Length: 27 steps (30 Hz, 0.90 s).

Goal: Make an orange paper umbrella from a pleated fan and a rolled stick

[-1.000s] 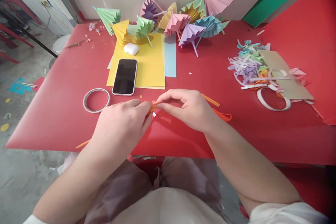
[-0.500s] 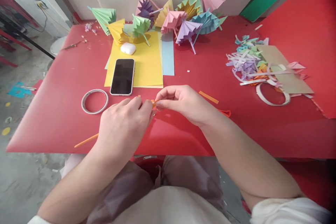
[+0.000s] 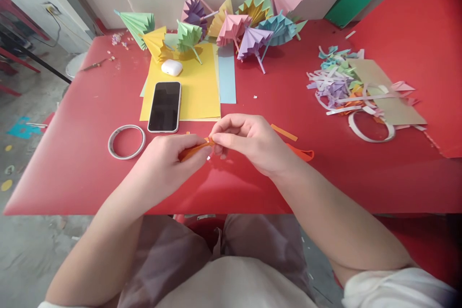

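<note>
Near the table's front edge, my left hand (image 3: pixel 171 159) is closed around an orange paper stick (image 3: pixel 194 151), most of it hidden by the fingers. The thumb and fingers of my right hand (image 3: pixel 245 142) pinch its right end, where a small whitish bit shows. The fingertips of both hands almost meet there. An orange paper strip (image 3: pixel 284 132) lies just beyond my right wrist. Beside that wrist, an orange-red loop (image 3: pixel 306 154) is partly covered by it. To the left of my left hand lies a roll of tape (image 3: pixel 109 143).
A phone (image 3: pixel 165 107) and a white earbud case (image 3: pixel 172 67) lie on yellow paper (image 3: pixel 200 96). Several folded paper umbrellas (image 3: pixel 254 42) stand along the wall. Paper scraps (image 3: pixel 334 84), brown card (image 3: pixel 386 89) and a white ring (image 3: pixel 371 127) are at the right.
My left hand has turned, so the stick no longer sticks out at lower left and orange shows between thumb and fingers. The right hand stays pinched at its end. The view shifted slightly.
</note>
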Motion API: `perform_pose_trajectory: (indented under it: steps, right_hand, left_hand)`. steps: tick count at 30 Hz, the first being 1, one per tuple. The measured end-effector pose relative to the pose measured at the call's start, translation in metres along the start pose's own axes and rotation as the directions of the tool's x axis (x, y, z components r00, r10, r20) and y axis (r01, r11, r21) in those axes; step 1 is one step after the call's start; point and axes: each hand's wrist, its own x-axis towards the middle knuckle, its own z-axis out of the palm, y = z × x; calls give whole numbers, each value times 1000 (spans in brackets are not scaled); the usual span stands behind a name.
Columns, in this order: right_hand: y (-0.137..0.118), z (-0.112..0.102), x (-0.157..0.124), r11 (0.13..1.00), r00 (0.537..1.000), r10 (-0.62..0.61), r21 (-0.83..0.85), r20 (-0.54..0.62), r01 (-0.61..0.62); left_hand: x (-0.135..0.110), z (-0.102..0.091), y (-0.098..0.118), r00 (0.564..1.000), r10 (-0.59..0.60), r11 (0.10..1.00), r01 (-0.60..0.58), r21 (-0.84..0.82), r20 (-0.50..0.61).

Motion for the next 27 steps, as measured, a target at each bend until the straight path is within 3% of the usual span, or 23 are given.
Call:
perform_pose_trajectory:
  steps: [5, 11, 16, 20, 24, 27]
  right_hand:
    - [-1, -2, -2, 999, 1000, -19, -39, 3, 19]
    - [-1, -1, -6, 932, 977, -190, -330, -94, 150]
    - [3, -1, -6, 867, 947, -264, -475, -182, 150]
    - [3, -6, -4, 897, 949, -281, -389, -142, 207]
    - [0, -7, -3, 946, 960, -279, -168, 7, 277]
    - [-1, -5, -2, 965, 966, -256, -40, 47, 258]
  left_hand:
    - [3, -3, 1, 995, -34, 983, 51, -175, 99]
    - [7, -4, -2, 985, -53, 941, 105, -322, 166]
    - [10, -4, -5, 977, -46, 897, 132, -422, 208]
    - [8, -5, -5, 971, -61, 790, 188, -583, 230]
    - [7, 0, -5, 952, -54, 573, 276, -772, 300]
    - [8, 4, -4, 925, 7, 449, 337, -828, 380]
